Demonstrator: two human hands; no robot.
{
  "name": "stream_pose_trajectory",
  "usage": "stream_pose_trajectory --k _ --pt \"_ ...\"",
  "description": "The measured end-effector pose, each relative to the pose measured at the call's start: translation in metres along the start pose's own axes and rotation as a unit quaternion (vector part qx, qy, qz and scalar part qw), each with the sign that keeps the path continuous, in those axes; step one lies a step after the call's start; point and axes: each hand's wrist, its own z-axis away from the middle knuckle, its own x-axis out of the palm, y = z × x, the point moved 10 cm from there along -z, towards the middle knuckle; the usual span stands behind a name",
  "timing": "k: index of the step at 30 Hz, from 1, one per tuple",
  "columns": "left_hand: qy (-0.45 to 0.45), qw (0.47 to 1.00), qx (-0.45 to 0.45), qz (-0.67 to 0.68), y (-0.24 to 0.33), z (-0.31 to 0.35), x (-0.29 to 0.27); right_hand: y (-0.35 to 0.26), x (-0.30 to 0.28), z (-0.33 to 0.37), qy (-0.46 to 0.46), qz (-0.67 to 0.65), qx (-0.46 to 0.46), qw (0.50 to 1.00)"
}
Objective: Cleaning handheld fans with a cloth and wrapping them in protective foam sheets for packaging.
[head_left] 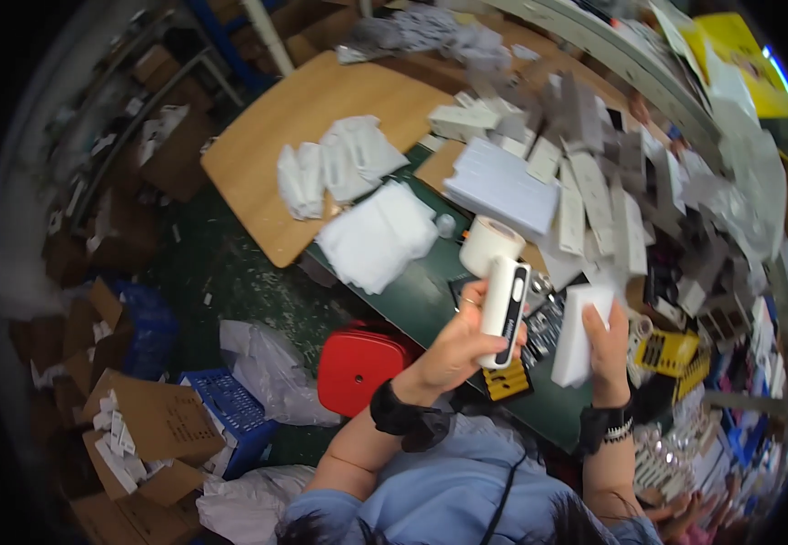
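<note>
Gripped tight in the left hand [456, 350], a white gadget [504, 311] is held beside the white box [580, 334] clasped by the right hand [608, 350], perhaps for packing.

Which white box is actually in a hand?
The upright white box gripped by the right hand. The other white boxes lie heaped on the table beyond, untouched. The left hand holds a white device.

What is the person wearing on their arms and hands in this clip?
Forearms are bare below a light blue top. The left hand has a ring and a black wristband; the right hand has a black wristband plus a beaded bracelet. No gloves.
</note>
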Motion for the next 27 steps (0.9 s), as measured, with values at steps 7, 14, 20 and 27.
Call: stream_pose_trajectory --k 7,14,20,27 --pt "0.084 0.995 0.026 -0.039 0.016 0.022 -0.056 0.058 0.004 0.018 -0.008 -0.039 0.095 0.995" --pt "0.202 0.975 0.038 -0.083 0.091 -0.003 -0.214 0.103 0.015 0.031 -0.025 -0.071 0.168 0.983" --pt "0.286 0.955 0.033 -0.073 0.162 -0.021 -0.346 0.131 0.022 0.036 -0.031 -0.079 0.228 0.970" --pt "0.167 0.978 0.030 -0.121 0.122 -0.045 -0.225 0.144 0.024 0.009 -0.063 -0.203 0.215 0.953"
